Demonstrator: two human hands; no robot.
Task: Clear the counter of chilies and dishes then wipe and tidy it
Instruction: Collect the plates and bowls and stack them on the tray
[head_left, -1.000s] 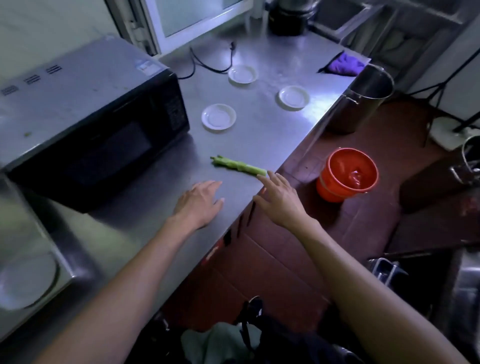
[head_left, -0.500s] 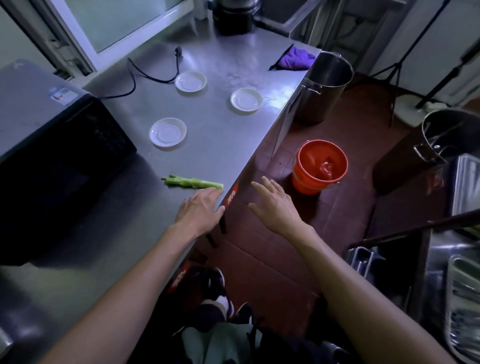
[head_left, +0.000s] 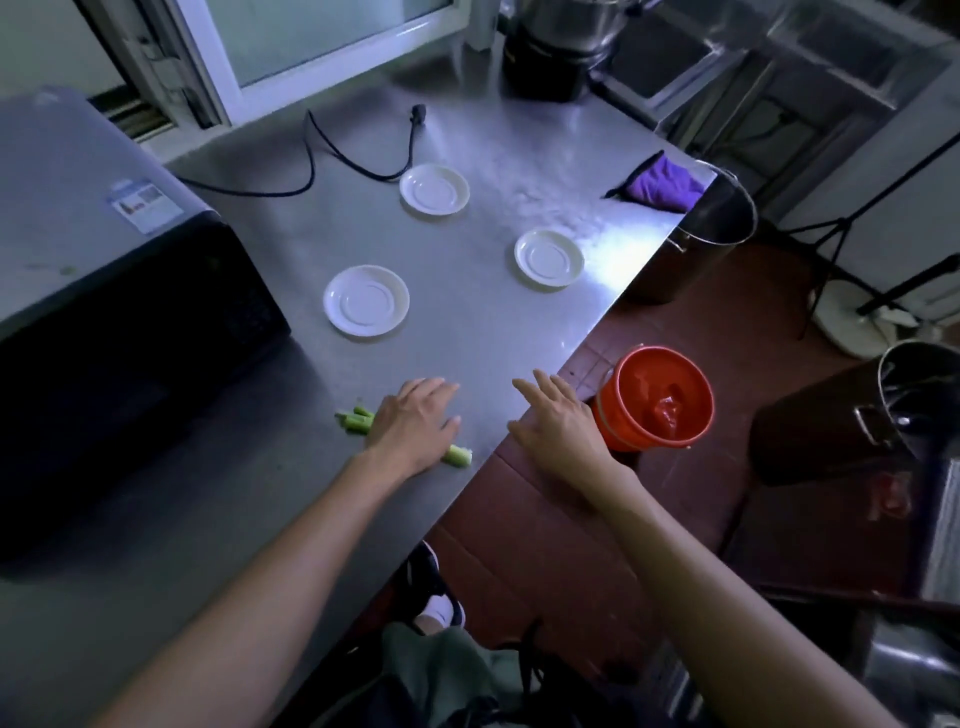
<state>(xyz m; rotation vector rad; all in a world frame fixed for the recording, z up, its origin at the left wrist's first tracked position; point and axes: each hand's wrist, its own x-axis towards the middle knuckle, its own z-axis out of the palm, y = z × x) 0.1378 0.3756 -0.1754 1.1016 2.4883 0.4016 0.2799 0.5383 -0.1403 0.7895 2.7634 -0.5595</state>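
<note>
Head view: the left hand (head_left: 413, 423) is laid flat, fingers straight, over the green chilies (head_left: 355, 420) near the front edge of the steel counter (head_left: 467, 332); stem ends are seen at its left and a cut end at its right. The right hand (head_left: 553, 418) is held with fingers extended at the counter's edge, nothing grasped; three white saucers (head_left: 366, 300) (head_left: 434, 188) (head_left: 549, 257) are spread beyond the hands, a purple cloth (head_left: 658, 184) at the far corner; an orange bucket (head_left: 653, 397) is seen on the floor beside the counter.
</note>
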